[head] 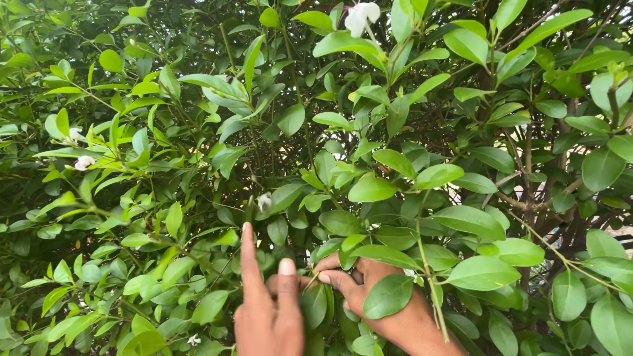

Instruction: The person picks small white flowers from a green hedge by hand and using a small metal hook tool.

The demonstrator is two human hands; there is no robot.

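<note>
Dense leaves (pixel 369 191) around both hands (pixel 316 290)

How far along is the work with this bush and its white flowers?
Nothing looks gathered yet: neither hand holds a picked flower. In hand: the left hand and right hand are deep in the bush, fingers pinching a thin stem just below a small white bud. Still on the bush: a flower at the top, a flower at left and a small flower low down.
</note>
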